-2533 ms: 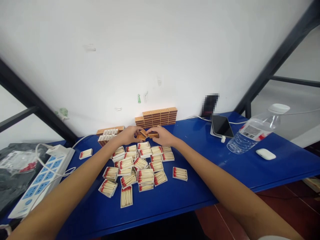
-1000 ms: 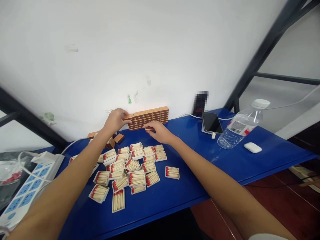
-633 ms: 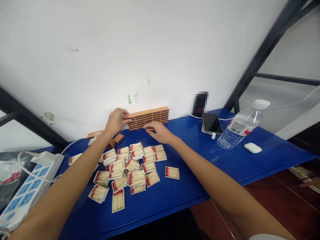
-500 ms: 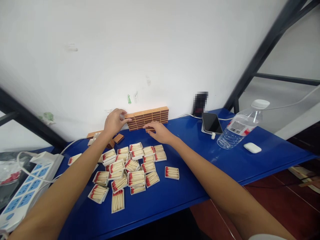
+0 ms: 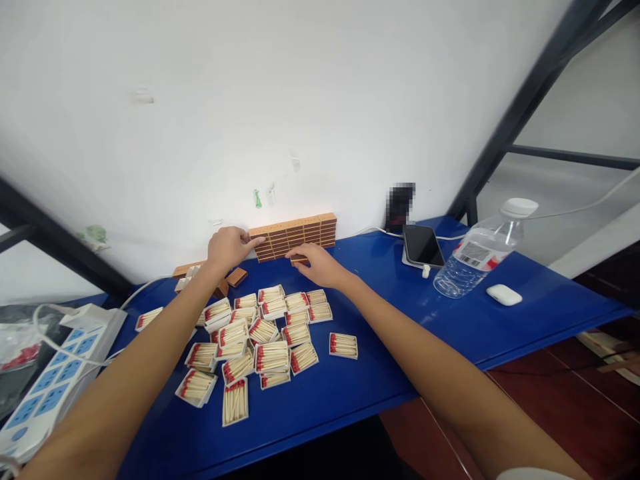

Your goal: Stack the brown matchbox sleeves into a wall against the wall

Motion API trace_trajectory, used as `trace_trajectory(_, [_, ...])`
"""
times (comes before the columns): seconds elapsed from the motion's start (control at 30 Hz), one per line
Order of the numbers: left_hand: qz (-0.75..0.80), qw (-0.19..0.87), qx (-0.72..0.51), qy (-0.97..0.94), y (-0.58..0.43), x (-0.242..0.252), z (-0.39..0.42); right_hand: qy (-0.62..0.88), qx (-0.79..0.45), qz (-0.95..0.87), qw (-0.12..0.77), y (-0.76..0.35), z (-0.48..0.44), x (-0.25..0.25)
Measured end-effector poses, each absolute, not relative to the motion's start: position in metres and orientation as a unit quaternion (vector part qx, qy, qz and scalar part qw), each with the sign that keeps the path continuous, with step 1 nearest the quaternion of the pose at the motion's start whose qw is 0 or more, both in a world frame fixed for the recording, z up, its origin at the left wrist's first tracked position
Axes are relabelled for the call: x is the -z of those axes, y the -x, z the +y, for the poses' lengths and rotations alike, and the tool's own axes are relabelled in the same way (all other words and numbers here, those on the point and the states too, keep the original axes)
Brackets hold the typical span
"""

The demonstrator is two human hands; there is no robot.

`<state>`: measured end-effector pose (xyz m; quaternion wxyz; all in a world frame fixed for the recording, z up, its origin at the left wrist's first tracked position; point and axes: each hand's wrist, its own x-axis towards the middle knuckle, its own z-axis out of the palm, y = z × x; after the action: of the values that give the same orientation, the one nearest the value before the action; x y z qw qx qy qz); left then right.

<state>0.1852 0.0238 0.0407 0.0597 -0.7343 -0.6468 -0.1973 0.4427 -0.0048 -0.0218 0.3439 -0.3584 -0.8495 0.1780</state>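
Observation:
A low wall of stacked matchboxes (image 5: 295,239), brown with orange tops, stands against the white wall. At its left end is my left hand (image 5: 227,248), the thumb across the front of the upper boxes and the fingers curled at the end, partly hidden. My right hand (image 5: 320,261) is closed around a single matchbox (image 5: 299,259) low in front of the stack. Nearer me lie many open matchbox trays (image 5: 273,357) filled with red-tipped matches. Behind my left forearm sit a loose matchbox cover (image 5: 237,277) and some pale empty-looking trays (image 5: 193,271).
A power strip (image 5: 55,380) with cables lies at the left edge of the blue table (image 5: 350,413). On the right are a phone (image 5: 423,247), a plastic water bottle (image 5: 475,257) and a white earbud case (image 5: 504,295). Dark metal frame bars (image 5: 520,107) rise at both sides.
My left hand has closed in against the stack's left end, its fingers lower and the top-left box pushed into line. My right hand stays put with its matchbox.

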Motion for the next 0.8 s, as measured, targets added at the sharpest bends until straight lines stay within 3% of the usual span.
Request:
trace_trajectory(0.5, [-0.649, 0.064, 0.138, 0.746, -0.177, -0.043, 0.019, 0.376, -0.124, -0.863, 0.314, -0.447, 0.003, 0.031])
trace_trajectory(0.8, [-0.586, 0.06, -0.049, 0.807, -0.148, -0.04, -0.003, 0.385, -0.107, -0.873, 0.28, -0.453, 0.008, 0.035])
